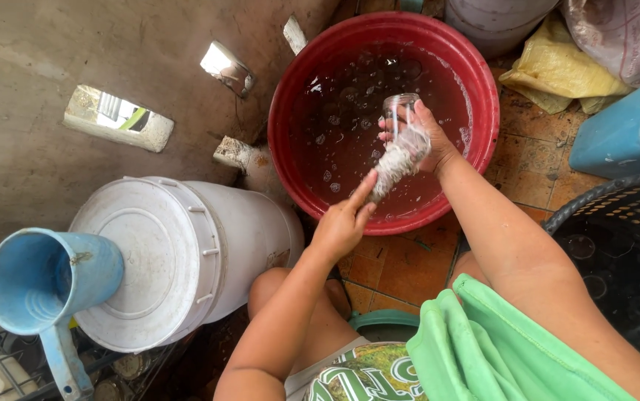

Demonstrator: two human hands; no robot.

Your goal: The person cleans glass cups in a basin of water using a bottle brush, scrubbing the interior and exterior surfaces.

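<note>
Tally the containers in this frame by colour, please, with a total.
Red: 1, basin
Blue: 2, scoop, bin
White: 2, lidded bucket, bucket at top edge
Black: 1, basket
Clear: 1, glass in the right hand; left hand scrubs it
Total: 7

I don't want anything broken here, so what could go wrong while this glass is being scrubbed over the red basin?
1. The glass is wet and soapy, held only by the right hand above the red basin; it might slip and crack.
2. The left hand pushes a sudsy scrubber into the glass; hard pressure could break it against the fingers.
3. Water could splash onto the tiled floor, making it slippery.
</note>
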